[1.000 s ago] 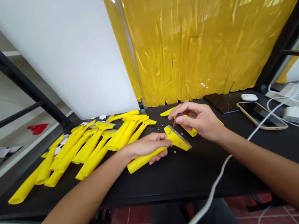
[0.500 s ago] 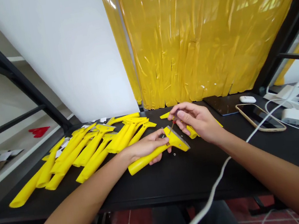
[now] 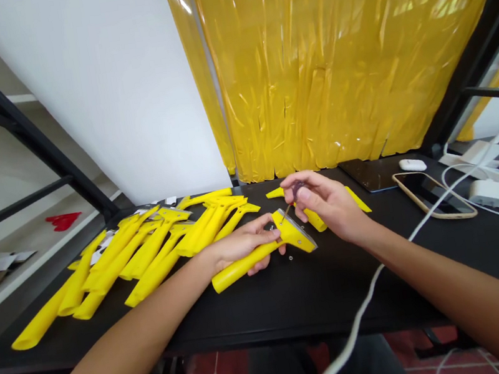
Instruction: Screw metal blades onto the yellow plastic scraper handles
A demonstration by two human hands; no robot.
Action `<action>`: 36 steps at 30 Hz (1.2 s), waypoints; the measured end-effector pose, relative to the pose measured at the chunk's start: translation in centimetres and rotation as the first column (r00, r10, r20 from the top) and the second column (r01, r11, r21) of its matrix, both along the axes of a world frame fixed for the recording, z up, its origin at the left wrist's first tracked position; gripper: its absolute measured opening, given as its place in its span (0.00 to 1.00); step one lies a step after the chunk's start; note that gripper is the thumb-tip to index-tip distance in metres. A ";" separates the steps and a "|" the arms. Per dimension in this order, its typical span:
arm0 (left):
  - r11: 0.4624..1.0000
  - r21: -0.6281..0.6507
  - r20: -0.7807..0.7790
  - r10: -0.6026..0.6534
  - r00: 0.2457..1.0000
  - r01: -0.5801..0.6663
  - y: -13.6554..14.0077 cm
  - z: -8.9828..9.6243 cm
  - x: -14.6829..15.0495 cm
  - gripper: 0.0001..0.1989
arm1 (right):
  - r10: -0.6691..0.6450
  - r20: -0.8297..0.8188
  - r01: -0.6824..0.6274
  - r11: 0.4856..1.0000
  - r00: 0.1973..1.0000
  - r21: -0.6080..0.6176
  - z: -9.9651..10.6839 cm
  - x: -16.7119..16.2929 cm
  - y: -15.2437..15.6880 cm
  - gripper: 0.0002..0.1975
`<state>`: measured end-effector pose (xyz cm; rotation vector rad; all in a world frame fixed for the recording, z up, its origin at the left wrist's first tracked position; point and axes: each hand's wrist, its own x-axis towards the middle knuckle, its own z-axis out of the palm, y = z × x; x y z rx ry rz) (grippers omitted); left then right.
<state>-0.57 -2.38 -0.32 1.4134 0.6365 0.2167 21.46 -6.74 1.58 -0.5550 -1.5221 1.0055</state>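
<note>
My left hand (image 3: pixel 250 244) is wrapped round a yellow scraper (image 3: pixel 243 266) with a metal blade along its wide head. The scraper's handle points toward me and left; its head lies to the right. Between the fingers of my right hand (image 3: pixel 320 201) is a small screwdriver (image 3: pixel 298 189), its dark handle mostly covered and its thin shaft slanting down toward the scraper head. Whether the tip touches a screw cannot be made out. A small nut (image 3: pixel 291 258) lies on the black table just below the head. Beyond my right hand another yellow scraper part (image 3: pixel 315 221) is partly hidden.
Several yellow scrapers (image 3: pixel 115 268) are piled at the left. A phone (image 3: pixel 435 195), a white earbud case (image 3: pixel 413 165), a dark tablet-like slab (image 3: pixel 368 176) and a white charger (image 3: pixel 490 193) with cables lie right. A white cable (image 3: pixel 367 304) crosses the front edge.
My right hand has tilted slightly and the screwdriver has drawn up a little from the scraper head. My left hand and the scraper stay nearly in place.
</note>
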 end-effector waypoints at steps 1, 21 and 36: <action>1.000 -0.003 -0.004 -0.003 1.000 0.003 0.0 0.0 0.0 0.21 | -0.008 -0.013 0.007 1.000 1.000 -0.003 0.0 -0.1 0.0 0.12; 0.999 -0.005 -0.006 0.034 0.999 -0.034 -0.1 -0.1 0.0 0.23 | -0.105 0.059 0.104 0.994 0.993 0.019 0.0 0.2 0.0 0.12; 1.000 0.002 -0.014 0.021 1.000 -0.021 -0.1 0.1 0.1 0.20 | 0.025 -0.007 -0.026 0.996 1.000 -0.091 -0.1 -0.2 -0.2 0.09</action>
